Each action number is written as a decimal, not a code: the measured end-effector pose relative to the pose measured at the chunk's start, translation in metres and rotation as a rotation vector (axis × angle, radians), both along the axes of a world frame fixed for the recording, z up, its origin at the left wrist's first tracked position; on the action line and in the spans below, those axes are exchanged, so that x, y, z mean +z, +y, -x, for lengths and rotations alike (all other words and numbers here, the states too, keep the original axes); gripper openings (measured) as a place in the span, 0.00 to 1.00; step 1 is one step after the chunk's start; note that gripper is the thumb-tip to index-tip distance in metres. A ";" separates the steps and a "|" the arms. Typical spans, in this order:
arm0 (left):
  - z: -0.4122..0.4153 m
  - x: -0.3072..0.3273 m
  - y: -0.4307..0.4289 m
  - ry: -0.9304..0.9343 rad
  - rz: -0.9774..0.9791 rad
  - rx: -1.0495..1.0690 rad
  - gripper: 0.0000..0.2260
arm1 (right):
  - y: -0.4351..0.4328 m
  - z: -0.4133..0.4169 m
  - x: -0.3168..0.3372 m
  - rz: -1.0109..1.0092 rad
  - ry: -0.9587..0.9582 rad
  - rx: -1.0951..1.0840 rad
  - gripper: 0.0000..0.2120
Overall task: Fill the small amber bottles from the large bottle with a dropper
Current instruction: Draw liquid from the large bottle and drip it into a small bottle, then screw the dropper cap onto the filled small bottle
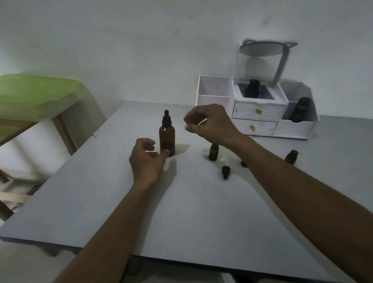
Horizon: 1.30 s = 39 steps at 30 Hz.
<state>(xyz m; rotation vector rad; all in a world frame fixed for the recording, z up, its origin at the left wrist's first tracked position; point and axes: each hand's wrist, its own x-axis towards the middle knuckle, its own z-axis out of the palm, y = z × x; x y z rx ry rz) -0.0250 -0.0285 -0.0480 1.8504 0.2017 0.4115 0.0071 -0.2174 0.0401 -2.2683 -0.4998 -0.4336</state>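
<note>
The large amber bottle point(167, 139) stands upright on the grey table point(185, 217), with its black dropper cap point(166, 118) on. My left hand point(146, 159) sits just left of it; the thumb tip touches the bottle's base and the fingers are loosely curled, not around it. My right hand point(210, 123) hovers to the right of the cap with fingers and thumb bent, holding nothing I can see. A small open amber bottle point(213, 152) stands under my right wrist. Another small bottle point(291, 156) lies tilted further right. A small black cap point(225, 171) lies between my arms.
A white organiser point(257, 116) with two drawers and a tilted mirror point(260, 49) stands at the back right, with dark bottles point(301, 109) in its compartments. A green-lidded bin point(27, 93) rests on a wooden stool left of the table.
</note>
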 end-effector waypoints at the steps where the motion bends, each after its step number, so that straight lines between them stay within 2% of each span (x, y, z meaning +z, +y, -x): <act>1: 0.005 0.000 -0.001 0.005 0.004 -0.010 0.14 | -0.009 0.005 0.002 0.065 0.063 0.028 0.09; 4: 0.018 0.001 -0.012 0.009 -0.009 -0.094 0.10 | -0.037 0.023 0.005 0.261 0.292 0.096 0.14; 7: 0.025 0.002 -0.029 0.019 -0.009 -0.178 0.10 | -0.053 0.039 -0.001 0.443 0.389 0.108 0.18; 13: 0.014 0.001 -0.071 0.026 -0.029 -0.299 0.20 | -0.067 0.058 -0.024 0.714 0.373 0.058 0.18; 16: 0.004 0.000 -0.082 0.029 -0.032 -0.325 0.26 | -0.070 0.059 -0.037 0.765 0.342 0.044 0.14; 18: -0.001 -0.001 -0.089 0.027 -0.036 -0.350 0.28 | -0.072 0.058 -0.042 0.724 0.314 0.049 0.12; 20: -0.005 -0.001 -0.094 0.028 -0.029 -0.377 0.29 | -0.075 0.057 -0.039 0.589 0.279 0.052 0.13; 24: -0.010 0.001 -0.099 0.045 -0.023 -0.430 0.29 | -0.081 0.050 -0.020 0.085 0.133 -0.006 0.13; 27: -0.013 0.002 -0.102 0.034 -0.058 -0.440 0.27 | -0.085 0.038 -0.015 -0.178 0.064 -0.118 0.14; 31: -0.014 0.003 -0.105 0.010 -0.078 -0.436 0.23 | -0.081 0.027 -0.016 -0.240 0.091 -0.159 0.15; 39: -0.018 -0.002 -0.102 -0.030 -0.071 -0.447 0.15 | -0.070 0.021 -0.030 -0.138 0.116 -0.132 0.15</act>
